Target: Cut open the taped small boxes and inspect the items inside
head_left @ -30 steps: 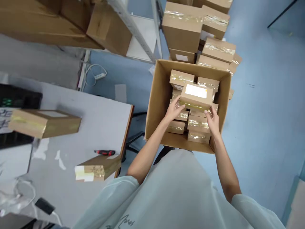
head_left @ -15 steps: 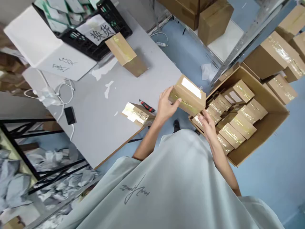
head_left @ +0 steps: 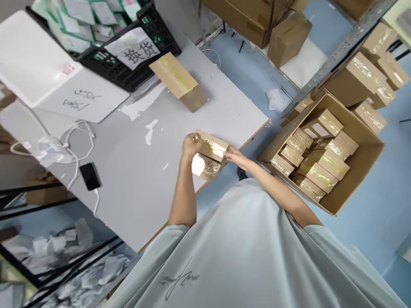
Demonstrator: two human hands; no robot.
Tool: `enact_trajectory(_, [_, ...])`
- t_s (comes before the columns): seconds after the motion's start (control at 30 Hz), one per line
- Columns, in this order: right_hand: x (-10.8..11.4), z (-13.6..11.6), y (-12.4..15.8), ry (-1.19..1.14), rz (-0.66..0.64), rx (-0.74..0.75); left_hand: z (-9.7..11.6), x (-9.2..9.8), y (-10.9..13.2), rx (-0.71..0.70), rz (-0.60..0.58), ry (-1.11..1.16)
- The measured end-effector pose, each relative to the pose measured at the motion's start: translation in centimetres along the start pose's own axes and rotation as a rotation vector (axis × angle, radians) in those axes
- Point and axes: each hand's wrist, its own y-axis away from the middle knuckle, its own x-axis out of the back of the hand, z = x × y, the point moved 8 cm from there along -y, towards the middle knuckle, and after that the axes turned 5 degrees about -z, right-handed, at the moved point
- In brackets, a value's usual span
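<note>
A taped cardboard box is between my hands at the table's near right edge. My left hand is curled closed against its left end. At the opposite end, the fingers of my right hand press on the box, and my forearm reaches across from the right. Just below it, a second taped box with a white label lies at the table edge, partly covered. The red and black utility knife cannot be seen; box or hand may hide it.
Farther back on the table are another taped box, a black crate of packets, a white container and a phone on a cable. A large open carton of small boxes stands right, beside a metal shelf post.
My hands have carried the box left, from beside the open carton to the table edge. The utility knife has gone out of sight. The camera view has shifted slightly.
</note>
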Motion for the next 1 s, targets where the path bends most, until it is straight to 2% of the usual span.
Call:
enact_trajectory(0.1, [0.6,-1.0,0.6,0.011,0.002,0.07,0.3,-0.9,-0.6,0.04,-0.014,-0.054])
enact_trajectory(0.17, [3.0,-1.7,2.1,-0.009,0.07,0.115,2.0,-1.8,-0.7,-0.008,0.074,-0.066])
enact_trajectory(0.2, [4.8,-2.0,3.1,-0.014,0.114,0.137,3.3,-2.7,-0.6,-0.063,0.109,-0.052])
enact_trajectory(0.23, [6.8,-2.2,4.4,-0.011,0.157,0.161,5.0,-4.1,-0.4,-0.127,0.096,-0.029])
enact_trajectory(0.33, [13.9,-2.4,9.5,0.003,0.269,0.218,11.1,-9.6,1.6,-0.295,-0.006,0.031])
enact_trajectory(0.53, [29.1,0.0,20.5,-0.043,0.515,0.292,24.9,-23.1,8.7,-0.586,-0.322,0.013])
enact_trajectory(0.6, [33.6,1.2,23.2,-0.054,0.607,0.319,28.6,-27.5,10.5,-0.656,-0.423,-0.018])
enact_trajectory(0.67, [38.0,2.3,25.2,-0.038,0.693,0.331,31.6,-31.3,11.1,-0.685,-0.479,-0.051])
enact_trajectory(0.73, [42.7,2.9,26.3,0.023,0.772,0.318,34.6,-34.6,10.2,-0.701,-0.488,-0.083])
enact_trajectory(0.83, [50.2,2.5,26.4,0.203,0.876,0.274,39.5,-39.2,7.6,-0.794,-0.511,-0.146])
enact_trajectory(0.93, [57.7,0.6,24.8,0.424,0.97,0.229,43.9,-43.7,5.5,-0.926,-0.577,-0.211])
enact_trajectory(1.0, [62.1,-1.0,22.8,0.56,1.007,0.183,45.9,-46.4,4.7,-0.971,-0.613,-0.25])
